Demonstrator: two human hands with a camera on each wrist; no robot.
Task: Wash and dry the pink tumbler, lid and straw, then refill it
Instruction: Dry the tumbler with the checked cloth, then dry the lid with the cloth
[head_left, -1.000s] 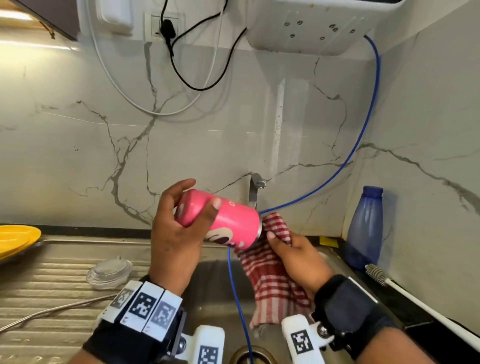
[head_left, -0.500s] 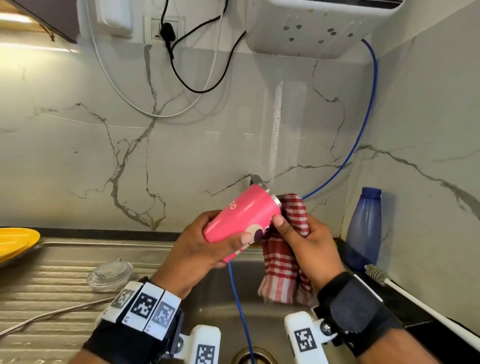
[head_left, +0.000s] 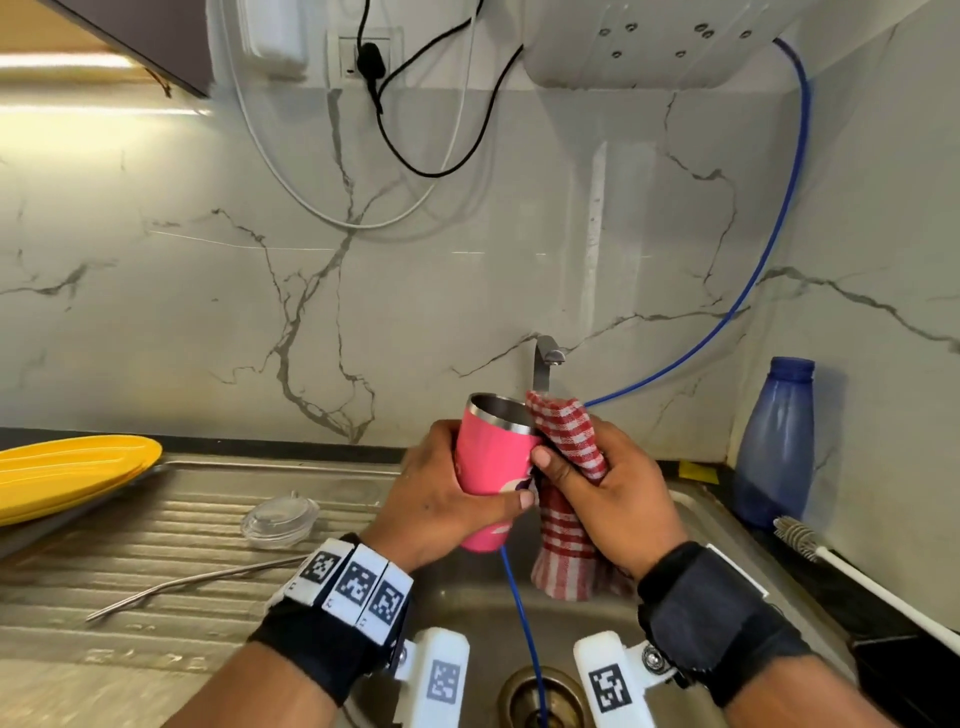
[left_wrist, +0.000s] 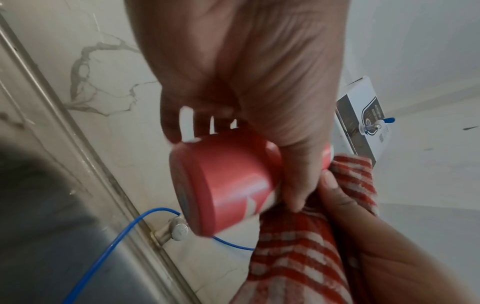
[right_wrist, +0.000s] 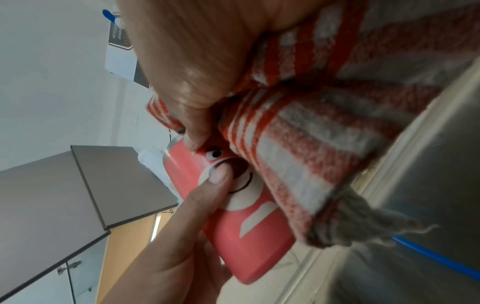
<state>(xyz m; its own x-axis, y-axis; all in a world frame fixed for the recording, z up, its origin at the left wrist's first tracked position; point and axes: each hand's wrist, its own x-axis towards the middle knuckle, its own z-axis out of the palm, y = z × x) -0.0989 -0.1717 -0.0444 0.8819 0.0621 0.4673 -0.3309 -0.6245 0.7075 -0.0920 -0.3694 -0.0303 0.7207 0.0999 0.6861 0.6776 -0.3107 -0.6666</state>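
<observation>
The tumbler (head_left: 491, 470) is held above the sink (head_left: 691, 512), near upright, open end up and tilted toward the wall. It is gripped round its body by the left hand (head_left: 441, 499), fingers curled and thumb laid across the printed face. A checked cloth (head_left: 569, 499) is clutched in the right hand (head_left: 618, 506), fingers closed on it, and is pressed against the rim and side of the tumbler. On the draining board at the left, the straw (head_left: 195, 582) and the lid (head_left: 280, 519) are laid apart. A tap (head_left: 545, 361) is mounted behind.
</observation>
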